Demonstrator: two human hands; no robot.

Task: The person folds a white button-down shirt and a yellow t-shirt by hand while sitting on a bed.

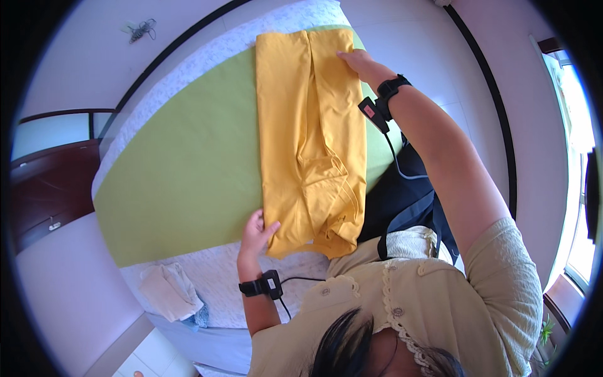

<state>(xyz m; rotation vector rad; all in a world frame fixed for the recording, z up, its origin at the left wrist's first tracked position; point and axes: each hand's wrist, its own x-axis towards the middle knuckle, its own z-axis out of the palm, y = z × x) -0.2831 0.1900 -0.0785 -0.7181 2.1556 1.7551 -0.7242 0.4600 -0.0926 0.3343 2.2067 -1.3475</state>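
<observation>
A yellow cloth garment, which looks like a shirt, lies lengthwise in front of me with its sides folded inward. A small dark mark sits near its crumpled near end, and a folded flap lies across its lower middle. My left hand holds the near left edge, thumb on top and fingers at the side. At the far right edge, my right hand pinches the cloth with its thumb above; the other fingers are partly hidden. Both wrists wear black straps with small cabled devices.
Beneath the garment is a green cloth over a pale patterned bed sheet. Folded beige cloth lies at the near left, with a blue piece under it. A black bag is close on my right. A bright window stands at far right.
</observation>
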